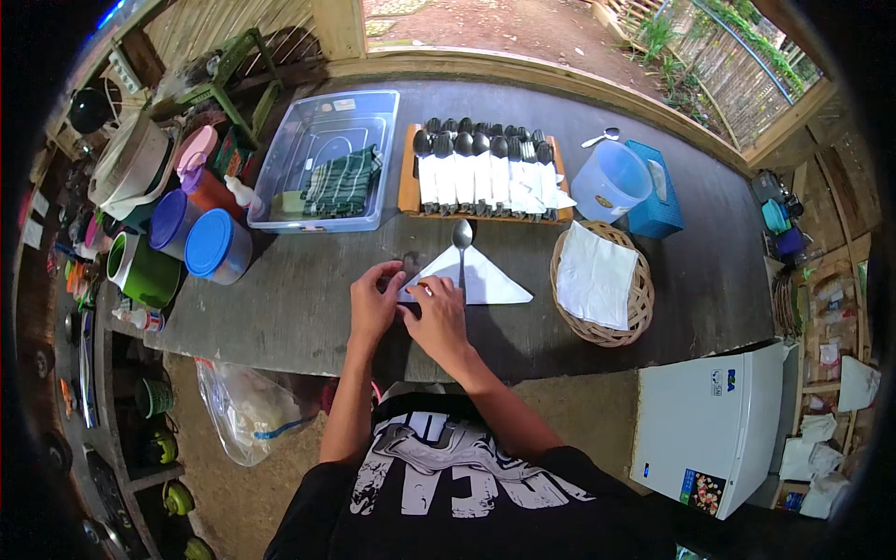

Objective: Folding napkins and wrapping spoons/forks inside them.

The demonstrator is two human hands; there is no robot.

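A white paper napkin (490,280), folded to a triangle, lies on the dark tabletop with its peak away from me. A metal spoon (462,241) lies upright across its middle, bowl beyond the peak. My left hand (374,297) is at the napkin's left corner, fingers curled. My right hand (439,315) rests on the napkin's left part beside the spoon handle; its fingertips' hold is hidden. Beyond, a wooden tray (409,189) holds several spoons and forks wrapped in white napkins (483,185). At right, a wicker basket (640,308) holds flat white napkins (598,276).
A clear plastic bin (322,224) with a green checked cloth (343,182) stands back left, near lidded containers (210,241). Back right are a translucent tub (609,182), a blue tissue box (654,203) and small spoons (602,136). A white refrigerator (700,420) stands below right.
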